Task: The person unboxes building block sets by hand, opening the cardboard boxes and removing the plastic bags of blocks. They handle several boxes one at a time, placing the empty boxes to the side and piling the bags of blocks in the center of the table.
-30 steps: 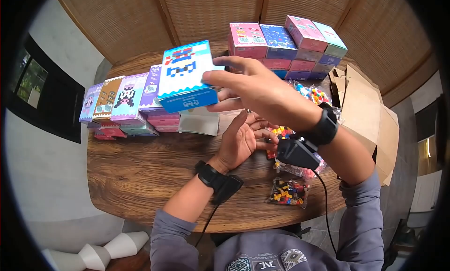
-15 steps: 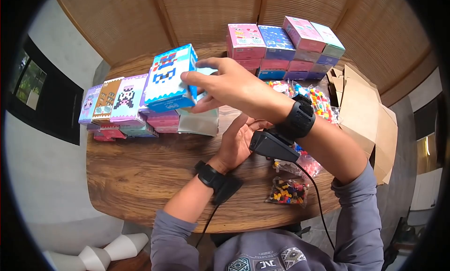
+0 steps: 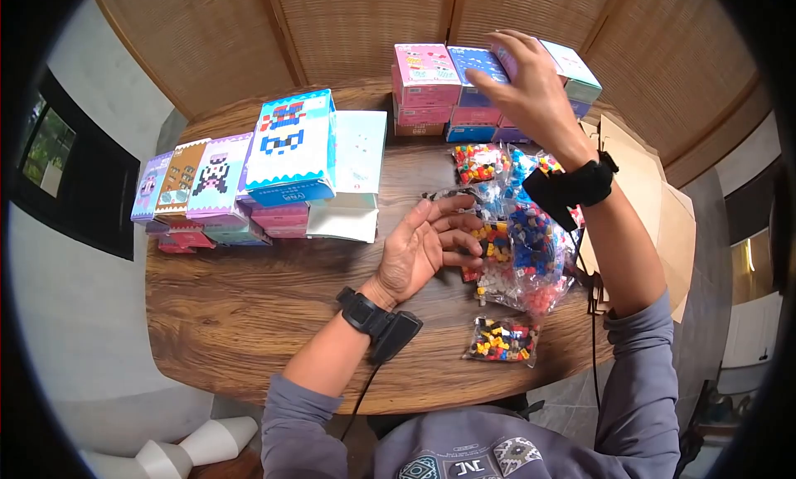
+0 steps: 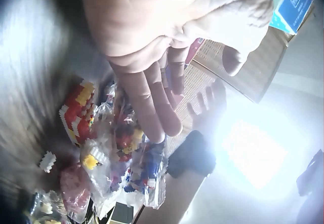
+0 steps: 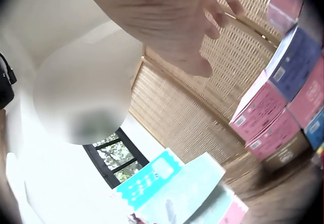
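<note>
My right hand (image 3: 535, 98) is raised in front of the stacked boxes at the back right, fingers spread, holding nothing. Its palm (image 5: 167, 19) and fingers are bare in the right wrist view too. My left hand (image 3: 414, 255) hovers palm up beside the bags of coloured bricks (image 3: 535, 239), fingers loosely bent and nothing in them. A blue-and-white box (image 3: 290, 152) with a pixel figure on it sits on top of the left stack. Beside it a pale green box (image 3: 356, 164) has a flap hanging open toward me.
Purple and brown boxes (image 3: 178, 181) continue the left row. Pink and blue boxes (image 3: 427, 73) are piled in layers at the back right. A small brick bag (image 3: 502, 340) lies near the front edge. Flattened cardboard (image 3: 667, 222) covers the right side. A woven screen (image 3: 365, 31) stands behind.
My right hand has let go of the blue-and-white box on the left stack and swung right toward the back boxes. The left hand stays nearly in place.
</note>
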`<state>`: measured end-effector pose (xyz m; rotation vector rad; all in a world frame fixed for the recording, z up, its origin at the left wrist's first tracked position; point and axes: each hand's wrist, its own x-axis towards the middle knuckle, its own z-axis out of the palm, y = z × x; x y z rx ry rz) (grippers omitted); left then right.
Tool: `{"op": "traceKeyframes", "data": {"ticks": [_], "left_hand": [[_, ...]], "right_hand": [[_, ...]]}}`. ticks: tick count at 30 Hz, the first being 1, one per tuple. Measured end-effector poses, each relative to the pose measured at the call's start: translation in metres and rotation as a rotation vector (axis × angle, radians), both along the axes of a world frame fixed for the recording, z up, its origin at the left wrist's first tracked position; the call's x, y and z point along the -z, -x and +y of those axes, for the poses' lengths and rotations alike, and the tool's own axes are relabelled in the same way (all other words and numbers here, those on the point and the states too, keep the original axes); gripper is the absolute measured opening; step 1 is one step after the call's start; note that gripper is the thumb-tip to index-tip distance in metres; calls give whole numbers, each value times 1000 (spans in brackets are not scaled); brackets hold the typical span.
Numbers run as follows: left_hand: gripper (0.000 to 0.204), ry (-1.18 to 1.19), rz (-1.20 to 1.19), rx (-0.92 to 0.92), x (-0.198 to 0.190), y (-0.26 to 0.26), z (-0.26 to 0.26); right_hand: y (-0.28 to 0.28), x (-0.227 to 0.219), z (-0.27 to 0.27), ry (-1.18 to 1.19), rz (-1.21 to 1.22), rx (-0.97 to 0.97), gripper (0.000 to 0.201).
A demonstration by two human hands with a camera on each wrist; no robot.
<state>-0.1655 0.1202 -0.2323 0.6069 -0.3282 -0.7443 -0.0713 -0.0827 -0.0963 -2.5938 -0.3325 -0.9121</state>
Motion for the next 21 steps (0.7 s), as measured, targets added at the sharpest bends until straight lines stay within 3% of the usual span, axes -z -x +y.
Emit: {"op": "traceKeyframes", "data": {"ticks": [3,7,13,21], "left_hand": [[72,10,6,13,2,-1,-2],[72,13,0,9,1,-1,-1],[72,4,6,5,1,-1,0],[71,15,-17,6,3,0,0]], "right_hand": [[-12,20,-35,126,28,155,73],[-2,27,-38,222,34,167,83],[-10,10,-53,178,12,245,71],[-15,19,-60,316,15,308,49]]}}
